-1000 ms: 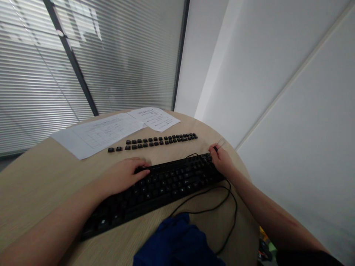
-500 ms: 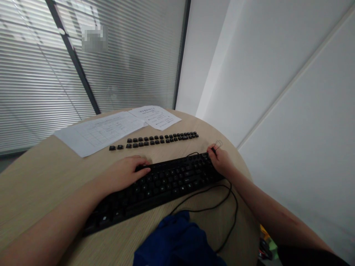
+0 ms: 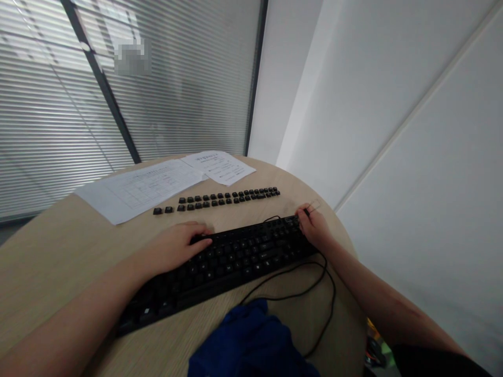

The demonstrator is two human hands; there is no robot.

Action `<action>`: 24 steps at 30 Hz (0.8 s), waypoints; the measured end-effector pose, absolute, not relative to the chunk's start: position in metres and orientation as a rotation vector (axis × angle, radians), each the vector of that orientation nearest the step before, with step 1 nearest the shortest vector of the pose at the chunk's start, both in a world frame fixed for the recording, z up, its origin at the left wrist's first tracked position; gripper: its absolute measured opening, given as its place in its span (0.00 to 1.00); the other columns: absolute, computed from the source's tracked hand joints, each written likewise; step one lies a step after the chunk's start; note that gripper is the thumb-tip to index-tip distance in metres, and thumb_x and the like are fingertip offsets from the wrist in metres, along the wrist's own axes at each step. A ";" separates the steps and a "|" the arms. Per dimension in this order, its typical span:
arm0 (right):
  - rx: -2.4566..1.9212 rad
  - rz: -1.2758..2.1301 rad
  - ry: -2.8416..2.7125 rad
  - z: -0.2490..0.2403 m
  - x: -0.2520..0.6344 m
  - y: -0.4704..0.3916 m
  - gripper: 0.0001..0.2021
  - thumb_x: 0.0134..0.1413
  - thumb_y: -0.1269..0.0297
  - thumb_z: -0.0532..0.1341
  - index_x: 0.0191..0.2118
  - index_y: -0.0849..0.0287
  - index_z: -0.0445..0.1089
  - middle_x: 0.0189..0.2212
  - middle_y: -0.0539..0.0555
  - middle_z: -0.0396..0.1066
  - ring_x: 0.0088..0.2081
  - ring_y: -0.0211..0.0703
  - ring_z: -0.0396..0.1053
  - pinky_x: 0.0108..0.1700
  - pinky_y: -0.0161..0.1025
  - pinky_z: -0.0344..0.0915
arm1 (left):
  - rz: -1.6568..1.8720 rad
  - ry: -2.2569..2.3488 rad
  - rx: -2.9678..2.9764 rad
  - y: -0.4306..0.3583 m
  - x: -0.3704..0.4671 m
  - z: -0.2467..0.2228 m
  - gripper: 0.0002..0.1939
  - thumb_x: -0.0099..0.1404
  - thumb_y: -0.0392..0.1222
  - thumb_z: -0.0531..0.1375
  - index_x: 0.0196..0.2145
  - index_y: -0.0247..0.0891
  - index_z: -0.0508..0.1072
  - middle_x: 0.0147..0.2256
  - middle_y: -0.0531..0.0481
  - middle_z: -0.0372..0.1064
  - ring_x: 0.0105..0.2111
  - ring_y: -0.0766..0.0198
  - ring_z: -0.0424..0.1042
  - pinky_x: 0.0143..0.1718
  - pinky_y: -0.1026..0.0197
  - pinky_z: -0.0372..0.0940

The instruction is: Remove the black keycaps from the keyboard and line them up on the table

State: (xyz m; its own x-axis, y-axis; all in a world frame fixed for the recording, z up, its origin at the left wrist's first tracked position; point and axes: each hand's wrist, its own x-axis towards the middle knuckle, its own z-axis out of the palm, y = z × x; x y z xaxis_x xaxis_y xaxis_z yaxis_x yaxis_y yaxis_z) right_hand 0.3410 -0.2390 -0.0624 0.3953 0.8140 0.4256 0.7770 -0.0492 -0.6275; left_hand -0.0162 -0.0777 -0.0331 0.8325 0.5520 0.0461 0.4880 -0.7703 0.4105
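A black keyboard (image 3: 236, 256) lies at a slant across the table, some of its key places looking bare of caps. My left hand (image 3: 184, 241) grips its far edge, thumb on top by the keys and the other fingers over the back edge. At the keyboard's right end, my right hand (image 3: 313, 226) is closed on a wire keycap puller (image 3: 314, 204) with a dark handle. Its thin wire loops point up and to the right, away from the keys. Beyond the keyboard, removed black keycaps (image 3: 214, 202) stand in two rows.
Printed paper sheets (image 3: 145, 186) lie at the back of the round wooden table (image 3: 51, 262). A black cable (image 3: 310, 264) loops near the right edge. Blue cloth (image 3: 255, 343) bunches at the near edge. A white wall (image 3: 412, 157) rises close on the right.
My right hand has shifted slightly right, and the puller's wire loops have swung further outward. My left hand keeps its grip on the keyboard.
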 end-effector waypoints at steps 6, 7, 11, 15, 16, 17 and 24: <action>-1.741 0.209 -1.232 -0.067 0.344 -0.243 0.14 0.68 0.48 0.52 0.36 0.51 0.63 0.16 0.45 0.62 0.20 0.45 0.65 0.26 0.40 0.60 | 0.225 0.790 2.616 -0.081 -0.016 -0.028 0.21 0.69 0.55 0.54 0.47 0.42 0.80 0.47 0.43 0.80 0.48 0.48 0.77 0.53 0.48 0.68; -1.714 0.218 -1.212 -0.066 0.343 -0.243 0.14 0.68 0.48 0.52 0.36 0.51 0.62 0.16 0.45 0.62 0.20 0.44 0.64 0.25 0.40 0.60 | 0.227 0.793 2.611 -0.081 -0.016 -0.027 0.21 0.69 0.55 0.54 0.46 0.42 0.81 0.47 0.43 0.80 0.47 0.48 0.77 0.52 0.48 0.68; -1.600 0.295 -1.050 -0.062 0.341 -0.240 0.14 0.67 0.45 0.49 0.37 0.49 0.57 0.18 0.43 0.57 0.16 0.42 0.59 0.19 0.39 0.55 | 0.243 0.805 2.603 -0.081 -0.016 -0.028 0.19 0.67 0.55 0.55 0.43 0.43 0.81 0.44 0.44 0.80 0.45 0.49 0.77 0.50 0.49 0.68; -1.607 0.320 -1.071 -0.062 0.340 -0.238 0.16 0.67 0.43 0.49 0.37 0.49 0.56 0.19 0.43 0.56 0.16 0.40 0.57 0.19 0.38 0.54 | 0.238 0.796 2.623 -0.079 -0.017 -0.031 0.19 0.68 0.54 0.55 0.44 0.43 0.81 0.44 0.44 0.80 0.45 0.48 0.77 0.49 0.49 0.69; -1.604 0.308 -1.085 -0.062 0.340 -0.239 0.16 0.67 0.43 0.49 0.37 0.49 0.57 0.19 0.43 0.56 0.16 0.40 0.58 0.19 0.38 0.54 | 0.237 0.796 2.633 -0.079 -0.017 -0.031 0.19 0.68 0.54 0.55 0.45 0.43 0.81 0.44 0.44 0.80 0.45 0.48 0.77 0.50 0.49 0.69; -1.592 0.291 -1.098 -0.061 0.339 -0.241 0.15 0.67 0.44 0.50 0.37 0.49 0.58 0.19 0.43 0.57 0.16 0.40 0.58 0.20 0.38 0.55 | 0.234 0.806 2.650 -0.081 -0.017 -0.030 0.19 0.68 0.53 0.55 0.45 0.43 0.81 0.44 0.43 0.80 0.45 0.48 0.77 0.50 0.49 0.69; -1.399 0.224 -1.538 -0.027 0.301 -0.266 0.07 0.68 0.58 0.56 0.39 0.52 0.66 0.27 0.50 0.72 0.22 0.40 0.68 0.26 0.38 0.64 | 0.453 0.868 2.690 -0.115 -0.008 -0.003 0.16 0.70 0.50 0.56 0.43 0.41 0.81 0.44 0.42 0.79 0.46 0.48 0.76 0.51 0.47 0.68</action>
State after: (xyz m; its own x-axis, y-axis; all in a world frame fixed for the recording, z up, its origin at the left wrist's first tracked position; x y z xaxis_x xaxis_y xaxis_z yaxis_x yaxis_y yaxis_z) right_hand 0.3013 -0.2659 -0.0265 0.1731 0.8296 0.5309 0.6438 0.3127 -0.6984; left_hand -0.0083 -0.1149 -0.0025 0.7703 0.6026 0.2084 0.5154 -0.7809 0.3529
